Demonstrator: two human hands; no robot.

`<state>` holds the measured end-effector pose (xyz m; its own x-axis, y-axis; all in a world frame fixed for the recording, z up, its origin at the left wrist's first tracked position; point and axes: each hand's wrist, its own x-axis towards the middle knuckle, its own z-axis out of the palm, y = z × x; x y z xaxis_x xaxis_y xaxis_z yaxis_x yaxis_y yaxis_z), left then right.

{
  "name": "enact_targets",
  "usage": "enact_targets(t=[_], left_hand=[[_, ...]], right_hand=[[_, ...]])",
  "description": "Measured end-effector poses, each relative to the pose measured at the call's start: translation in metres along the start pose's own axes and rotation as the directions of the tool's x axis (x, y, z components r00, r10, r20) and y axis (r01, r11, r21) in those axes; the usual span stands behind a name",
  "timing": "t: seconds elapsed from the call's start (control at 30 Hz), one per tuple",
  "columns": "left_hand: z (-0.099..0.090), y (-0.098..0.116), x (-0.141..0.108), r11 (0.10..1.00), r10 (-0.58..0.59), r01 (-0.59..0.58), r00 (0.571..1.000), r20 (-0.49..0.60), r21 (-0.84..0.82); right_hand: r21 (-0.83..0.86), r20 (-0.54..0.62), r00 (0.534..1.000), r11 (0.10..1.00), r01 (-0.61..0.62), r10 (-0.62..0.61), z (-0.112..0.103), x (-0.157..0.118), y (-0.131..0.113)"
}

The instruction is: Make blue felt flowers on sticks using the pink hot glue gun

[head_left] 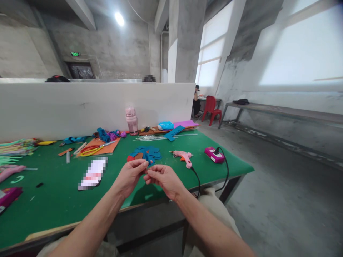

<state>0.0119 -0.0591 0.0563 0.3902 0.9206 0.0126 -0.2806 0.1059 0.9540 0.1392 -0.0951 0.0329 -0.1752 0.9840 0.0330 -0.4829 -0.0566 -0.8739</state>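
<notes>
While the left hand (131, 174) and right hand (164, 180) meet above the green table (59, 203), fingertips pinched, anything between them is too small to make out. Blue cut pieces (154, 152) lie just beyond, partly hidden by the hands. To the right rest a pink glue gun (184, 157) and a purple box (211, 156); leftward, yellow-handled tools (87, 154) on an orange sheet (113, 146). Behind, a pink bottle (131, 120) stands before a white partition (66, 103).
</notes>
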Motion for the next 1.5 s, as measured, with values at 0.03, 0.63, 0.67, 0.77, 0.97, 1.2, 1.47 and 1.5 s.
enact_targets(t=[0.03, 0.63, 0.67, 0.77, 0.97, 1.2, 1.47, 1.5], left_hand=[[-0.0001, -0.0002, -0.0001, 1.0, 0.002, -0.002, 1.0, 0.0, -0.006], [-0.0027, 0.0008, -0.002, 0.999, -0.009, 0.009, 1.0, 0.019, -0.04], [-0.0029, 0.0008, -0.0021, 0.999, -0.007, 0.009, 1.0, 0.029, -0.04], [-0.0037, 0.0006, -0.0024, 0.999, 0.008, -0.006, 0.998, 0.056, -0.044], [-0.0045, 0.0005, -0.0026, 0.998, 0.023, -0.02, 0.998, 0.056, -0.053], [-0.0024, 0.0016, -0.0042, 0.997, 0.024, -0.018, 0.996, 0.09, -0.07], [0.0003, 0.0023, -0.0042, 0.999, 0.04, -0.038, 0.997, 0.059, -0.034], [0.001, 0.0022, -0.0042, 0.999, 0.044, -0.042, 0.997, 0.058, -0.031]], right_hand=[[0.005, 0.006, 1.0, 1.0, -0.003, 0.003, 0.0002, 0.0, 0.0002], [0.079, 0.131, 0.989, 0.994, -0.076, 0.066, -0.0028, -0.0006, 0.0031], [0.08, 0.135, 0.989, 0.994, -0.08, 0.069, -0.0029, -0.0004, 0.003], [0.084, 0.14, 0.987, 0.993, -0.085, 0.072, -0.0032, 0.0003, 0.0031], [0.095, 0.153, 0.986, 0.992, -0.087, 0.072, -0.0044, 0.0014, 0.0043], [0.083, 0.155, 0.985, 0.992, -0.094, 0.08, -0.004, 0.001, 0.0041], [-0.025, 0.126, 0.992, 1.0, 0.007, -0.004, -0.005, 0.0032, 0.0042], [-0.061, 0.122, 0.992, 0.998, 0.027, -0.019, -0.0052, 0.0034, 0.0044]])
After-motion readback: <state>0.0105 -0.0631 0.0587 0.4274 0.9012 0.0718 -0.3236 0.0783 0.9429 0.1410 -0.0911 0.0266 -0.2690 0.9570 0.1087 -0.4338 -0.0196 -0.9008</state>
